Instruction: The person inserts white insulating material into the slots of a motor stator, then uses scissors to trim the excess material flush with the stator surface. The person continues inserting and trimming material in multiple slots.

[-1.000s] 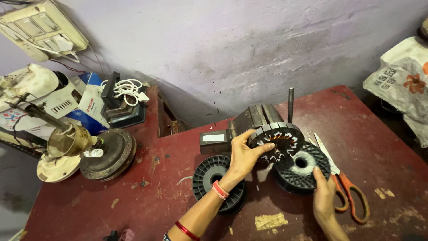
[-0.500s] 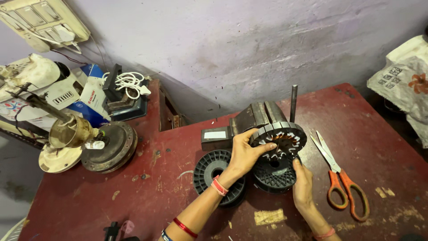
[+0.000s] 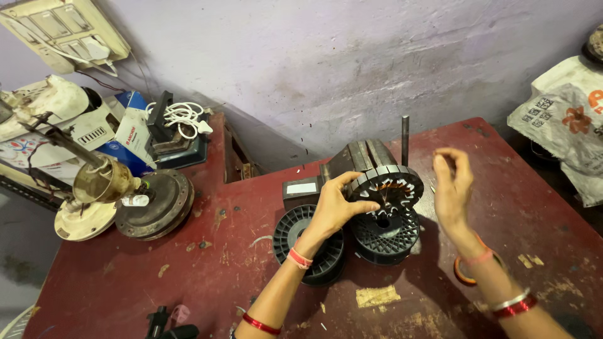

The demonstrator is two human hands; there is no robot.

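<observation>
The stator, a slotted ring of stacked steel plates with copper winding showing in its slots, is standing on edge near the middle of the red surface, resting on top of a black spool. The left hand is gripping it by the near rim, thumb lying across the face and fingers curling behind. The right hand is hovering just beside it, apart from it, with fingertips pinched lightly together; whether a thin wire is between them cannot be told.

Judgement on handling: the stator is looking heavy and rigid for its size, with sharp plate edges; the copper turns are appearing fine and easily nicked. The outer steel rim is seeming the sound place to hold it, not the winding.

A second black spool is lying flat just left of the first, under the left wrist. A dark metal block and a small box are sitting behind the stator, with an upright steel rod beside them. No container with visible contents is showing here. Orange scissor handles are peeking out under the right forearm. At the far left, fan motor parts and a white coiled cable are crowding the surface's edge.
</observation>
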